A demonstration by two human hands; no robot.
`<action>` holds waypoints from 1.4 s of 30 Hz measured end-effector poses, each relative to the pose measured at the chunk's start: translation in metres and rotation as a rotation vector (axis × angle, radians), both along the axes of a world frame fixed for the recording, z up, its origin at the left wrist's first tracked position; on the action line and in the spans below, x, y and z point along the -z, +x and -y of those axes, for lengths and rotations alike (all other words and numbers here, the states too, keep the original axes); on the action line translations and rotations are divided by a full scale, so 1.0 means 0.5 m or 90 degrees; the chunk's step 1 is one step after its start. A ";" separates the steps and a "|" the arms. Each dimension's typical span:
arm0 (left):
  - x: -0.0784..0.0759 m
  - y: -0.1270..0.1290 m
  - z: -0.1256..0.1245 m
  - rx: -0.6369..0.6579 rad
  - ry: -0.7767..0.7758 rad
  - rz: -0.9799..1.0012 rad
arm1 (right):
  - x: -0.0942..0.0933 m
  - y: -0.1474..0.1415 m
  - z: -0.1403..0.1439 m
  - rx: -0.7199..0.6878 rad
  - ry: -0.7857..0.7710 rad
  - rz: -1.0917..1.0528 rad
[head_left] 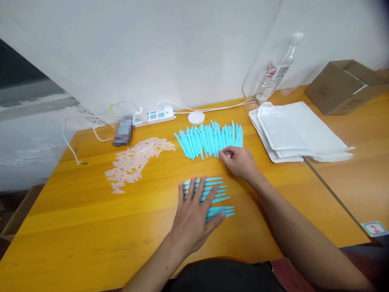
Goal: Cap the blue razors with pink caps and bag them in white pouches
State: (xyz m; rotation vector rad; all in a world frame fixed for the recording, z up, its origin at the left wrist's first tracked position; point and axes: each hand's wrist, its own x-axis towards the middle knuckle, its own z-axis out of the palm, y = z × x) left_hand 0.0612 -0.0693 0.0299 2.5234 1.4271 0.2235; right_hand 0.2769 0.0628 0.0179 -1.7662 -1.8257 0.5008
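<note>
My left hand (194, 215) lies flat, fingers spread, on a small row of turquoise plastic sticks (219, 194) near the front of the wooden table (75, 227). My right hand (240, 162) reaches to the near edge of a larger row of turquoise sticks (209, 140) farther back, its fingertips pinching at one stick's end. A heap of pale pink plastic pieces (136, 162) lies to the left of both hands, untouched.
A white power strip (154, 116) with cables, a blurred small device (123, 132) and a white round lid (196, 117) sit at the back. White plastic bags (298, 132) are stacked at right, a clear bottle (275, 73) behind them, a cardboard box (346, 85) far right.
</note>
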 end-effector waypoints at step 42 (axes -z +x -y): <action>-0.024 -0.189 -0.133 -0.407 -0.317 0.693 | -0.030 -0.025 0.033 -0.340 -0.420 -0.429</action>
